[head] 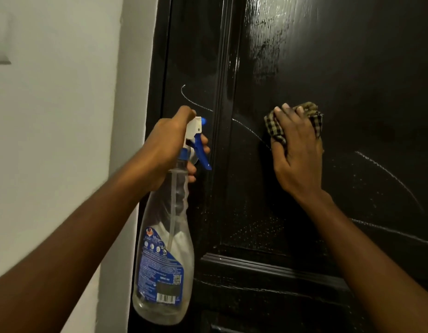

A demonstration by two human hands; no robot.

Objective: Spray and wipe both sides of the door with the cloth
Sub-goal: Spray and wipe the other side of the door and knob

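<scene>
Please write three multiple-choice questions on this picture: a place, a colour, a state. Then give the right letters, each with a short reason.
1. Where is the cloth?
A) on the floor
B) between the right hand and the door
C) on a shelf

2. What colour is the bottle's trigger?
A) red
B) blue
C) yellow

3. What is the left hand doing?
A) hanging empty
B) pushing the door
C) gripping the bottle

Answers: 1 B, the hand presses it on the door; 2 B, the trigger is blue; 3 C, it is wrapped round the bottle's neck.
</scene>
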